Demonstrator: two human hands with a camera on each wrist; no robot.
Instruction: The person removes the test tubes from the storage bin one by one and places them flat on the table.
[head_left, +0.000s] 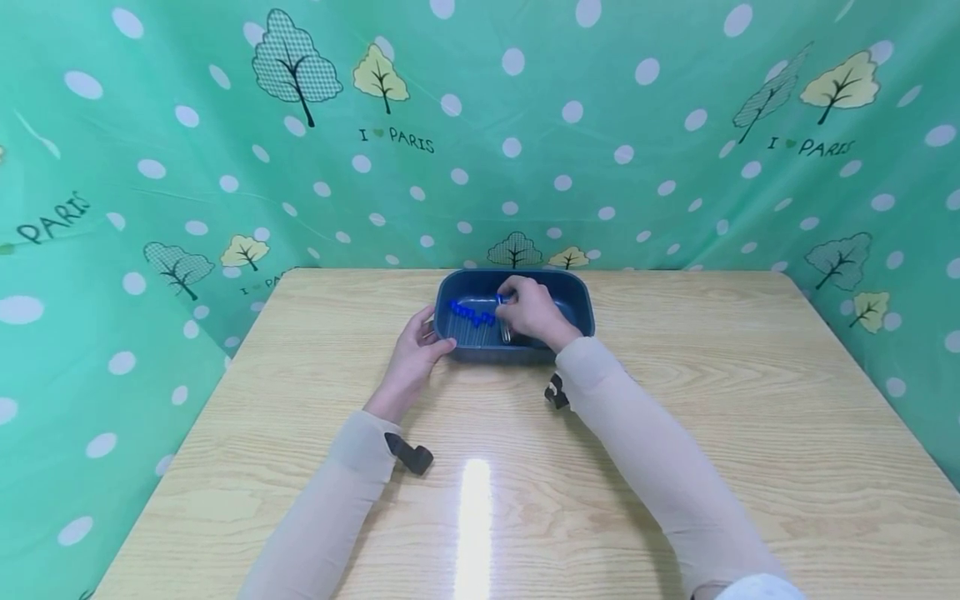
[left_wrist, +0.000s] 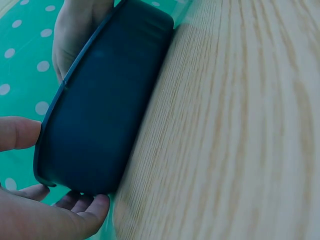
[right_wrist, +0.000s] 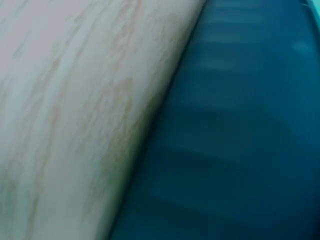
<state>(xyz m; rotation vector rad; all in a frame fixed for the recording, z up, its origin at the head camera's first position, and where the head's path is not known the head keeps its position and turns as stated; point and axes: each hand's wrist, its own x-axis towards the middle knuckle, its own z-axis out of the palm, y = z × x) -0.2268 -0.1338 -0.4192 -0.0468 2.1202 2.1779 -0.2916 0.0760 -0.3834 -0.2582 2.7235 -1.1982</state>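
Observation:
A dark blue rectangular basin (head_left: 495,356) rests on the table near its back edge. My left hand (head_left: 417,353) holds its left end, thumb at the rim and fingers against the outer wall; the left wrist view shows these fingertips (left_wrist: 101,204) at the end wall. Inside the basin, my right hand (head_left: 534,312) pinches a slim, shiny, clear tube-like item (head_left: 506,332) with a blue end. Left of it, several small blue pieces (head_left: 465,312) form an uneven row, with clear ribbed shapes below them. In the right wrist view the basin's wall (right_wrist: 225,150) fills the right side, and the right hand is hidden.
The wooden table (head_left: 300,367) extends to both sides and in front of the basin, with a bright light reflection (head_left: 474,525) at the front. A green dotted curtain (head_left: 510,108) hangs behind the table's back edge and along its sides.

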